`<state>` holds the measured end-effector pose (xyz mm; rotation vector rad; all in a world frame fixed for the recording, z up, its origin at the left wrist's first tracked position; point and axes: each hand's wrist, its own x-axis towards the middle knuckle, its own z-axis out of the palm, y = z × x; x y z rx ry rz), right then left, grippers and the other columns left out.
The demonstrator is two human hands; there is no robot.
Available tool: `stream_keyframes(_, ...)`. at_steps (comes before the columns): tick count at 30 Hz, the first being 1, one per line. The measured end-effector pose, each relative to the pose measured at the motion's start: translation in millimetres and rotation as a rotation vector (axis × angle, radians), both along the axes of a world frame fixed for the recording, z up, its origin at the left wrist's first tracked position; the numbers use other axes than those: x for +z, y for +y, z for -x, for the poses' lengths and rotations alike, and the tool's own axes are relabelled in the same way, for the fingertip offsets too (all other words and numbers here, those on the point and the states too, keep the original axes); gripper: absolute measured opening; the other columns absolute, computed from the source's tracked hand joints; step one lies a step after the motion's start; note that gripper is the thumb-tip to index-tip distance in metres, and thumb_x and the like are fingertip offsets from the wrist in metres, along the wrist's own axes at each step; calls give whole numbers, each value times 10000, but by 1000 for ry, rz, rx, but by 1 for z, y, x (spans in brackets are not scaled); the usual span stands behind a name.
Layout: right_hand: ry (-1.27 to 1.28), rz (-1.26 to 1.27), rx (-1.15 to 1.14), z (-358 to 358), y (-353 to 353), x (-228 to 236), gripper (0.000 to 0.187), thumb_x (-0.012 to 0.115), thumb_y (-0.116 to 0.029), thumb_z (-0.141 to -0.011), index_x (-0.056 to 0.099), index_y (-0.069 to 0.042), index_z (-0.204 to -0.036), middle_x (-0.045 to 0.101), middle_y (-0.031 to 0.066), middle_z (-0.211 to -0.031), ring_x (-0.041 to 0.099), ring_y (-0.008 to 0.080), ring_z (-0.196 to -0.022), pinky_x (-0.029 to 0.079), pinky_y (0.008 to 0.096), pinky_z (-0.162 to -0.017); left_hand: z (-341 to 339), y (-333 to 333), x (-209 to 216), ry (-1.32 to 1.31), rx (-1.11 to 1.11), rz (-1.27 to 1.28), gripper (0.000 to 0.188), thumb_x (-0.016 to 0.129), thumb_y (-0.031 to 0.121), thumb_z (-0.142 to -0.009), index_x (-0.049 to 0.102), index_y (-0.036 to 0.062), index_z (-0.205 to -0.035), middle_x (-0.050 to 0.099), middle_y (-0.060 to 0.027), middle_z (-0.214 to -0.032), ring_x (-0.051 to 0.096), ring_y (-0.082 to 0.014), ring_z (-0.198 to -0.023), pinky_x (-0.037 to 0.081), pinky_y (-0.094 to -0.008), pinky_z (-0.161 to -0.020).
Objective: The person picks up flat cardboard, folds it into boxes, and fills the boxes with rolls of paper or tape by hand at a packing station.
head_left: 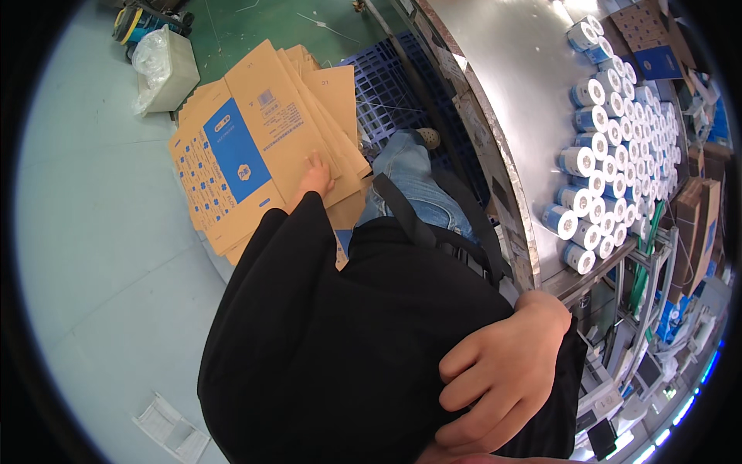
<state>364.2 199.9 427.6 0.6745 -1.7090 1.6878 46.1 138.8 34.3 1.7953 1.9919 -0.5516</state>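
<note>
My left hand [315, 179] reaches out and lies on the top sheet of a stack of flattened cardboard boxes [286, 127]. Its fingers are stretched out against the brown board, slightly apart. The top carton is brown with a blue panel and small blue marks, and the sheets under it fan out unevenly. Close to my body, my right hand [506, 375] is bent in against my black top [340, 348]. Its fingers are curled and closed, and whatever may be inside them is hidden.
On the right, a metal table [510, 69] bears many white and blue rolls [591, 120] in rows. A blue plastic pallet [386, 69] lies on the floor beyond the cartons. A whitish bin [174, 73] with clear plastic stands at the upper left.
</note>
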Motion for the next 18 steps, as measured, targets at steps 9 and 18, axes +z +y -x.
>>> stream_keyframes(9,47,12,-172,5,-8,-3,154,491,-73,-876,633,-12,-876,628,100,-1053,444,180,-564,313,291,-483,11,8,-18,-47,-110,-30,322,579,288,-839,501,-1,-958,534,-187,-1002,555,-360,-941,481,-447,-771)
stream_keyframes(18,-28,5,-25,1,15,-5,235,441,-83,-896,618,37,-992,619,143,-1073,471,169,-631,358,255,-514,11,112,-31,-112,254,-289,345,613,238,-821,482,38,-1071,514,-196,-1073,518,-366,-1042,465,-433,-844)
